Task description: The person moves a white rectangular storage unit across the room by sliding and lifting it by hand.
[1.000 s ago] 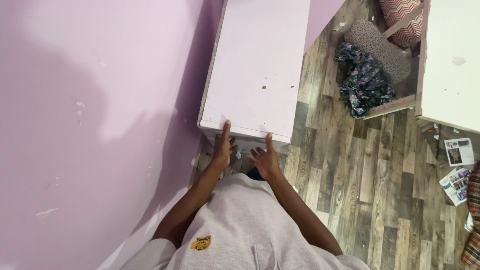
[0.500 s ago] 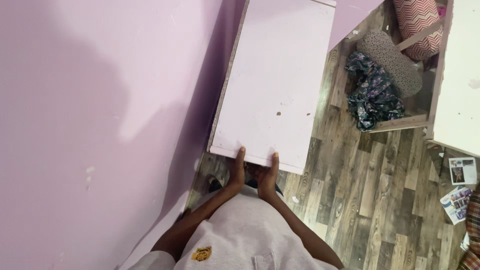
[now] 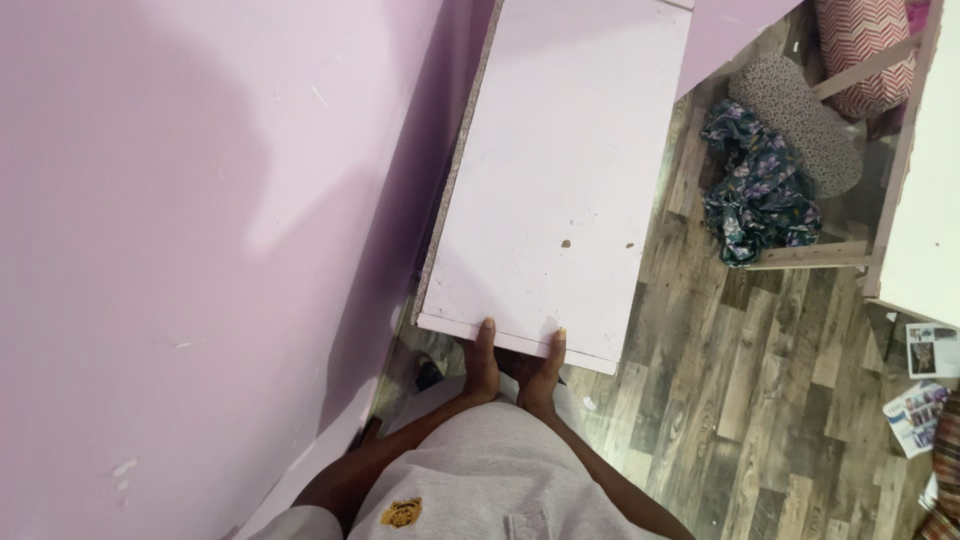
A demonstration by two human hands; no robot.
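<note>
Lilac wall (image 3: 200,200) fills our left; pale pink cabinet (image 3: 560,170) stands just beside it on wood-plank floor (image 3: 760,400). Our left hand (image 3: 481,365) and right hand (image 3: 540,372) sit close together, both clamped on its near bottom edge. Floral cloth (image 3: 760,195) lies right, by grey cushion (image 3: 800,120).

Lilac wall (image 3: 200,200), wood-plank floor (image 3: 720,400), dark floral cloth (image 3: 760,190), speckled cushion (image 3: 800,120), chevron pillow (image 3: 865,40), scattered printed leaflets (image 3: 920,385)
</note>
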